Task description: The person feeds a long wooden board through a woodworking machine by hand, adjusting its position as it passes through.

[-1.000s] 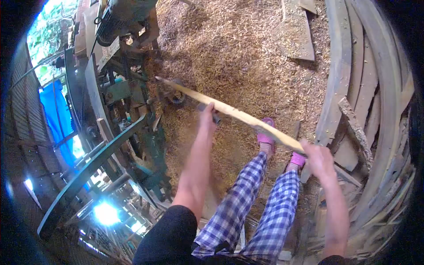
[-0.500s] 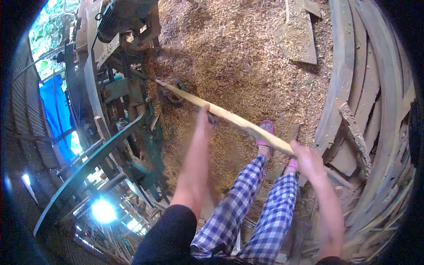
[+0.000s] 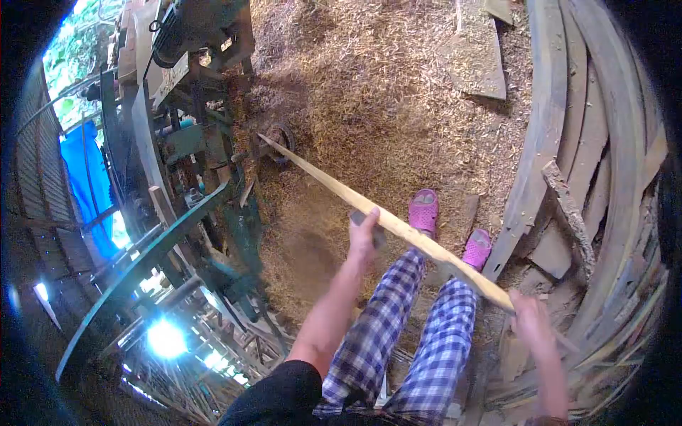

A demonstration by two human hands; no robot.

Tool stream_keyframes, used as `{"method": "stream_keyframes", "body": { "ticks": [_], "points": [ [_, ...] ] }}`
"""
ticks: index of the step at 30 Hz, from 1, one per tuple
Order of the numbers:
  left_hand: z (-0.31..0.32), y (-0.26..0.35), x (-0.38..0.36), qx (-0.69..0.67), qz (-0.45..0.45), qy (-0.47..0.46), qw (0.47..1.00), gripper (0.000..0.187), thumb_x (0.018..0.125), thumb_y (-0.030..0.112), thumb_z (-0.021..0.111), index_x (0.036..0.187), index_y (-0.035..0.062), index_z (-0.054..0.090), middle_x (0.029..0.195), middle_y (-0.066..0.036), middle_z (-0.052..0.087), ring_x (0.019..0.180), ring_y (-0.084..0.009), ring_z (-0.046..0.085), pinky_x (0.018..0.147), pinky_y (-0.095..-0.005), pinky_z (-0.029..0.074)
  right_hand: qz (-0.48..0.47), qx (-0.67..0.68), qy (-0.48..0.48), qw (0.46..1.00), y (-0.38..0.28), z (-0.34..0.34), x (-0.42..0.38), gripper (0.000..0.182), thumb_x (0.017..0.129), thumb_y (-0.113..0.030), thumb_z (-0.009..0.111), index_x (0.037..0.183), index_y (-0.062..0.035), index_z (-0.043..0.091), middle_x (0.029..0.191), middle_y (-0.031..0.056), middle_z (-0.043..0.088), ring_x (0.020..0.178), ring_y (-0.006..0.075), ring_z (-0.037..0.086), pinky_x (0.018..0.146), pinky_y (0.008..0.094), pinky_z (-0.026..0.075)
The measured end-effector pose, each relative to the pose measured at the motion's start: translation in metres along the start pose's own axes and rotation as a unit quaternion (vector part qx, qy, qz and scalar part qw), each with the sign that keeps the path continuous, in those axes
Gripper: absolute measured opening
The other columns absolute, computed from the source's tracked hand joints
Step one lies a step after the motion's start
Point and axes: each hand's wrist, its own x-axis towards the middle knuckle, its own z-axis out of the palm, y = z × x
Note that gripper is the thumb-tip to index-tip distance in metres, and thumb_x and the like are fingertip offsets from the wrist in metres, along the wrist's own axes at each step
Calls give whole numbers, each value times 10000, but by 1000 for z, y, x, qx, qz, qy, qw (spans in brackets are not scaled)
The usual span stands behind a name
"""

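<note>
A long, narrow strip of pale wood (image 3: 419, 241) with uneven edges slants across in front of my legs. My left hand (image 3: 363, 233) is closed on it near the middle, thumb on top. Something dark grey shows beside those fingers; what it is I cannot make out. My right hand (image 3: 531, 321), slightly blurred, grips the strip's near end at the right. The far, thinner end points up and left, over or near a dark ring-shaped part on the floor by the machine.
Wood shavings cover the floor (image 3: 369, 99). A green-framed machine (image 3: 188, 142) with a curved band (image 3: 135, 284) stands at left. Long boards (image 3: 547, 106) are stacked at right, with a rough offcut (image 3: 568, 202) on them. A flat board (image 3: 479, 64) lies ahead. My pink shoes (image 3: 423, 211) are below the strip.
Both hands have moved right and down, toward my body, carrying the wood strip along. More of my pink shoes now shows.
</note>
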Motion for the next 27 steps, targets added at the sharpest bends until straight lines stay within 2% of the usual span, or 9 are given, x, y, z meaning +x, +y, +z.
{"method": "stream_keyframes", "body": {
  "ticks": [3,4,5,6,9,14,17,24,27],
  "points": [
    [19,20,53,-80,27,18,996,207,866,153,580,1025,83,468,801,-27,547,671,-138,538,558,-280,445,-13,-42,16,999,5,-23,45,279,721,15,533,979,-89,502,721,188,572,696,408,580,605,509,438],
    [22,24,76,-123,2,-18,992,214,861,141,586,1023,69,465,826,-36,552,693,-142,544,576,-287,454,14,-10,16,1000,1,-29,48,294,712,14,552,983,-85,495,718,188,570,700,402,582,604,502,439],
    [27,28,97,-59,43,-49,996,276,860,259,597,1003,29,541,967,-81,620,872,-193,602,755,-330,491,41,22,17,999,-3,-35,51,310,703,14,570,986,-81,489,715,187,568,704,395,584,603,496,440],
    [38,35,103,-51,41,-58,996,279,851,251,608,1003,29,536,943,-74,614,843,-191,597,738,-326,488,28,-19,57,998,-10,-35,45,323,687,23,586,979,-72,485,715,184,566,702,395,582,610,494,441],
    [63,33,82,-8,62,-81,995,334,808,153,629,1060,41,442,904,-55,528,790,-156,515,679,-309,448,23,-45,118,992,0,-9,10,368,635,28,645,957,-45,481,715,179,561,680,397,568,626,499,438],
    [16,24,-4,15,72,-55,996,327,832,228,625,1061,28,504,891,-73,597,793,-188,594,703,-337,491,19,-26,-17,999,-9,-2,-29,379,639,-3,648,962,-60,458,706,187,603,689,404,596,652,500,459],
    [-18,17,34,-38,39,20,998,305,827,127,616,1077,28,472,903,-79,582,789,-199,588,737,-353,495,-26,-12,-22,999,-27,6,17,384,649,-9,647,977,-58,454,742,200,616,720,404,604,629,504,463],
    [73,68,71,48,82,-67,993,351,810,121,629,1082,27,427,913,-80,561,819,-183,564,692,-323,494,21,23,110,993,-29,-4,-1,431,662,-3,659,1032,-42,440,767,201,586,762,408,585,656,494,458],
    [63,48,18,31,164,-21,986,342,785,186,645,1043,37,478,904,-56,564,776,-164,554,702,-320,479,5,6,33,999,-4,11,-41,472,654,-11,672,1059,-36,432,785,189,569,784,404,574,670,482,452]
  ]
}}
